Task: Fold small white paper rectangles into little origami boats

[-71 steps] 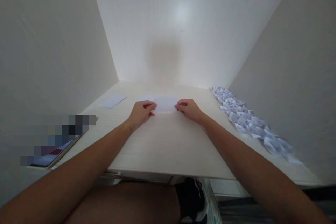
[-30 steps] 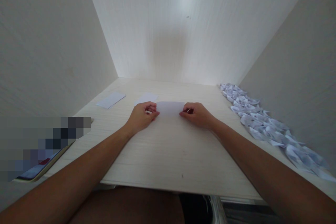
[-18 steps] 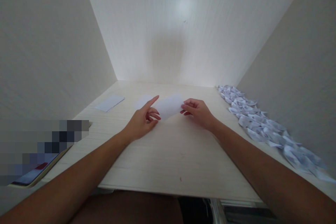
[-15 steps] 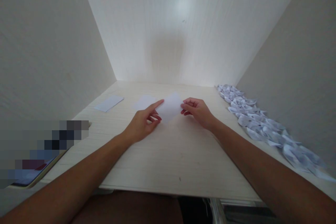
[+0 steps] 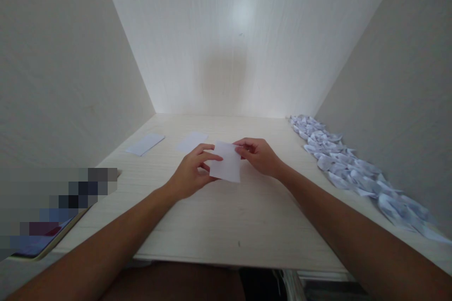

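Between my two hands, a small white sheet of paper [image 5: 226,165] is held just above the table. My left hand [image 5: 197,169] grips its left side, with a finger across the front and the thumb at the lower edge. At the top right corner, my right hand [image 5: 257,154] pinches the sheet between thumb and fingers. Behind my left hand another white sheet [image 5: 191,141] lies flat, partly covered by the fingers. Farther left rests a white paper stack or folded sheet [image 5: 145,144].
Many folded white paper pieces [image 5: 339,160] lie in a long row along the right wall. A blurred-out device [image 5: 60,233] like a phone or tablet sits at the left front. Panels [image 5: 226,80] enclose the pale table [image 5: 219,230] on three sides.
The sheet has turned more upright and come slightly nearer to me. My left fingers have shifted onto its front, and my right hand has moved a little inward to its upper corner.
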### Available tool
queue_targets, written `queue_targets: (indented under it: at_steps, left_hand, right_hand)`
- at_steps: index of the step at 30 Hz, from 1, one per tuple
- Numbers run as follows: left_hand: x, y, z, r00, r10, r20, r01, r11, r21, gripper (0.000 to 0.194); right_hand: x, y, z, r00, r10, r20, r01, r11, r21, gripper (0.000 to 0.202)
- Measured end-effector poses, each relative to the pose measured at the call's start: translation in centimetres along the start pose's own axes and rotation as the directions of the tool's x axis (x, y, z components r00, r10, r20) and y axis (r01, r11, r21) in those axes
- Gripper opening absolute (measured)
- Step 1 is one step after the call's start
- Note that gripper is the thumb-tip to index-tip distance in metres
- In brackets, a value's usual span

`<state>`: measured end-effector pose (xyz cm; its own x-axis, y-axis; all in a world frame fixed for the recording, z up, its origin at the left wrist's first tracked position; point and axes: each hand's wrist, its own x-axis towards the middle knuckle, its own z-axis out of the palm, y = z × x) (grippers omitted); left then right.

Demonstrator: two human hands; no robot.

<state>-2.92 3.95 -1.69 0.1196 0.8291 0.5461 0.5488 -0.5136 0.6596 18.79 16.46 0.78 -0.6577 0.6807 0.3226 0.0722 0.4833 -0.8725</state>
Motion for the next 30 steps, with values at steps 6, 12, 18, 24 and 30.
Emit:
queue_targets:
  at_steps: [6,12,18,24,30]
  left_hand:
    - [0.0,0.8,0.1,1.000,-0.009,0.005,0.010,0.997,-0.072,0.035]
    - [0.3,1.8,0.5,0.980,-0.144,-0.136,0.111,0.968,-0.225,0.010]
    - [0.7,2.5,0.2,0.929,-0.304,-0.211,0.213,0.906,-0.366,0.019]
    - [0.6,2.2,1.1,0.907,-0.380,-0.179,0.280,0.865,-0.416,0.032]
    - [0.3,1.9,1.1,0.929,-0.320,-0.184,0.224,0.885,-0.408,0.051]
  right_hand:
    - [-0.4,-0.7,0.5,0.999,-0.042,-0.021,0.041,0.999,-0.015,0.024]
    - [-0.6,-1.6,0.9,0.998,-0.061,-0.030,0.065,0.986,0.153,0.019]
    - [-0.9,-2.4,1.0,0.996,-0.046,0.082,0.021,0.959,0.284,0.025]
    - [-1.2,-2.5,2.0,0.999,-0.045,-0.011,0.046,0.979,0.199,0.023]
    - [-1.4,-2.8,1.9,0.997,-0.068,-0.042,0.071,0.996,0.055,0.017]
